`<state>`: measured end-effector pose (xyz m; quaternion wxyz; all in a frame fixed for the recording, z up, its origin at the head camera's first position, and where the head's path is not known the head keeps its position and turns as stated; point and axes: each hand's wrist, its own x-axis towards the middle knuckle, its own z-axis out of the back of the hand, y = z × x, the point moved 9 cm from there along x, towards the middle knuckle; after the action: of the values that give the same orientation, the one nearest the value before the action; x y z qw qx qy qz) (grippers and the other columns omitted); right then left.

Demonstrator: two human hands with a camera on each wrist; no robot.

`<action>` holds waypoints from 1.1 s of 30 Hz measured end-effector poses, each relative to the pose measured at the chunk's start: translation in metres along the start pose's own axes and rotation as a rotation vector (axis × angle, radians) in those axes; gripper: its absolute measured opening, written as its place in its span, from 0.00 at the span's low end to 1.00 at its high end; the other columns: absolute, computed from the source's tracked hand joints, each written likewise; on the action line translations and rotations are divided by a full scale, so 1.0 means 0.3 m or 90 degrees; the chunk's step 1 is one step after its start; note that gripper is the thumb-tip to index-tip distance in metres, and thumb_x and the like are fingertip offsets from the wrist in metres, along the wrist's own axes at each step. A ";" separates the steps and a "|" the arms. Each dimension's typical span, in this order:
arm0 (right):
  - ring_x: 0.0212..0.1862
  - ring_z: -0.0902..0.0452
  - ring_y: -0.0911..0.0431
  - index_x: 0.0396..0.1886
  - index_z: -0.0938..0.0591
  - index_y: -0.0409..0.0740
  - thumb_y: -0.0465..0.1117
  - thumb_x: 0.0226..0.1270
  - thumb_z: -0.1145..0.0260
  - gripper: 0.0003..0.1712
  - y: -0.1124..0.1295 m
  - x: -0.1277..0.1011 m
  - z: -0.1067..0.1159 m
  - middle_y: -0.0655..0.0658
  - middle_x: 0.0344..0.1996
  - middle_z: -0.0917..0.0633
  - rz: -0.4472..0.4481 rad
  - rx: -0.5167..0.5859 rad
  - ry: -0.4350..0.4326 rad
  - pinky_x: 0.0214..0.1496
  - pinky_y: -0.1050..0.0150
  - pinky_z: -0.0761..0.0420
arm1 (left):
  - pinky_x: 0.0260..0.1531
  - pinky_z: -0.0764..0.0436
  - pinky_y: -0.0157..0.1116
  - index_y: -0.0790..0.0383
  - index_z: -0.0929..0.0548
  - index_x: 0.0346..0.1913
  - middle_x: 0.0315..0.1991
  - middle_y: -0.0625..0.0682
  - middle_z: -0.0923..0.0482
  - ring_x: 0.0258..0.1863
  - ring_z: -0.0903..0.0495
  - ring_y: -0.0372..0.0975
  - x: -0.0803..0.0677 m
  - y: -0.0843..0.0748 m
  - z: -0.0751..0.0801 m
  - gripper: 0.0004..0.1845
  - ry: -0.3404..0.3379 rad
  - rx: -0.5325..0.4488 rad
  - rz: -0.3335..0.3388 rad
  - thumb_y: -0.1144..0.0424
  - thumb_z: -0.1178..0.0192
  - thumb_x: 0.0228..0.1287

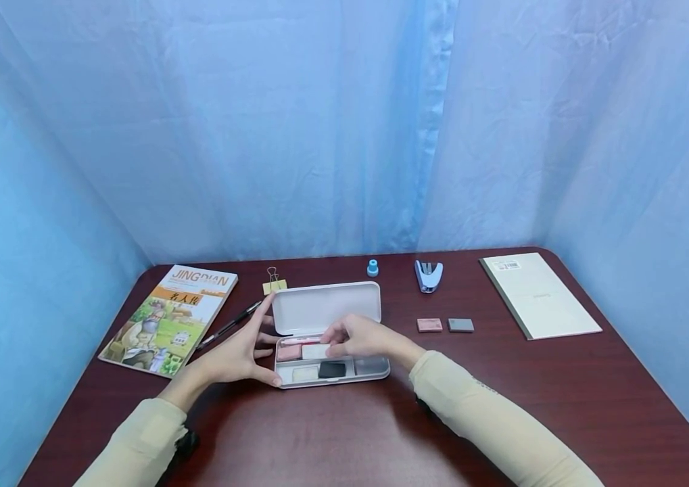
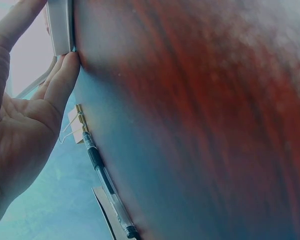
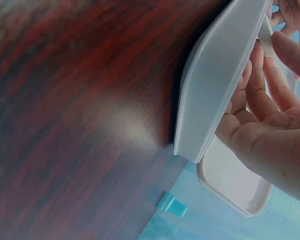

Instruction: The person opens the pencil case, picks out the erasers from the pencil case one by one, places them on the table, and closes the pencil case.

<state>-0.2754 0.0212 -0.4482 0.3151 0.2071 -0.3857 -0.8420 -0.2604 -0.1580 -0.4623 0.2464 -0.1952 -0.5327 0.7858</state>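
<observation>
A white pencil case [image 1: 327,385] lies with its lid [image 1: 327,308] raised. My left hand [image 1: 231,355] spans its left end, the thumb at the front corner and the index finger at the lid, fingers fairly straight. Inside the case, my right hand [image 1: 359,336] pinches a white eraser [image 1: 315,351], which its fingers partly cover; the right wrist view shows the white block [image 3: 265,37] between thumb and fingers. To its left sits a pink eraser [image 1: 289,352]. Behind lies a red-and-white pen [image 1: 300,341]. The front compartment holds a pale block [image 1: 304,373] and a black eraser [image 1: 332,369].
Left of the case are a magazine [image 1: 174,318], a black pen [image 1: 230,325] and a yellow binder clip [image 1: 274,286]. Behind and to the right stand a small blue cap-like piece [image 1: 372,268], a stapler [image 1: 428,276], pink [image 1: 429,325] and grey [image 1: 460,325] blocks, and a notebook [image 1: 541,295].
</observation>
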 end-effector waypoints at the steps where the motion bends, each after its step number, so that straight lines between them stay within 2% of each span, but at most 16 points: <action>1: 0.35 0.21 0.67 0.44 0.11 0.37 0.33 0.64 0.27 0.09 0.000 0.000 0.000 0.51 0.31 0.12 -0.002 0.000 0.001 0.43 0.72 0.20 | 0.62 0.24 0.53 0.27 0.72 0.79 0.69 0.63 0.45 0.66 0.29 0.57 0.000 -0.001 0.000 0.79 0.000 -0.001 0.000 0.69 0.17 0.43; 13: 0.35 0.21 0.66 0.43 0.11 0.37 0.34 0.65 0.27 0.08 -0.001 -0.001 0.002 0.51 0.31 0.12 -0.010 0.008 0.000 0.43 0.70 0.20 | 0.62 0.24 0.52 0.26 0.71 0.79 0.69 0.62 0.45 0.66 0.29 0.56 -0.005 -0.001 -0.002 0.79 -0.001 -0.001 0.005 0.69 0.16 0.43; 19: 0.34 0.21 0.66 0.44 0.11 0.38 0.35 0.65 0.29 0.09 -0.007 0.000 0.017 0.52 0.31 0.12 -0.018 0.037 -0.002 0.41 0.70 0.20 | 0.62 0.25 0.52 0.25 0.71 0.78 0.69 0.62 0.45 0.66 0.29 0.56 -0.005 0.002 -0.002 0.80 -0.001 -0.002 0.008 0.69 0.16 0.42; 23: 0.28 0.23 0.62 0.45 0.12 0.37 0.34 0.66 0.31 0.10 -0.017 -0.014 0.041 0.50 0.27 0.15 -0.054 0.103 -0.002 0.32 0.69 0.22 | 0.62 0.25 0.53 0.26 0.71 0.79 0.69 0.62 0.45 0.66 0.29 0.57 -0.003 0.001 -0.003 0.79 0.002 -0.007 0.006 0.70 0.16 0.43; 26: 0.26 0.22 0.57 0.47 0.13 0.36 0.35 0.67 0.31 0.11 -0.033 -0.037 0.059 0.44 0.26 0.16 -0.092 0.177 0.001 0.28 0.66 0.18 | 0.62 0.25 0.52 0.30 0.72 0.80 0.69 0.63 0.45 0.66 0.29 0.57 -0.002 0.000 -0.004 0.79 0.004 -0.006 0.005 0.69 0.17 0.43; 31: 0.31 0.17 0.51 0.51 0.14 0.34 0.36 0.68 0.31 0.14 -0.061 -0.081 0.108 0.38 0.34 0.15 -0.127 0.279 -0.011 0.35 0.53 0.11 | 0.62 0.24 0.52 0.33 0.72 0.80 0.69 0.62 0.45 0.66 0.29 0.56 0.000 -0.001 -0.002 0.79 0.004 -0.005 0.008 0.69 0.17 0.43; 33: 0.32 0.16 0.51 0.52 0.15 0.32 0.36 0.68 0.31 0.16 -0.066 -0.100 0.133 0.37 0.35 0.15 -0.128 0.309 -0.018 0.38 0.51 0.11 | 0.63 0.24 0.51 0.30 0.72 0.80 0.69 0.62 0.45 0.66 0.29 0.56 -0.001 0.001 -0.001 0.79 0.002 -0.006 0.010 0.69 0.17 0.43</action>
<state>-0.2848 0.0726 -0.4358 0.1657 0.3023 -0.5585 -0.7544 -0.2602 -0.1579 -0.4626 0.2400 -0.2022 -0.5342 0.7849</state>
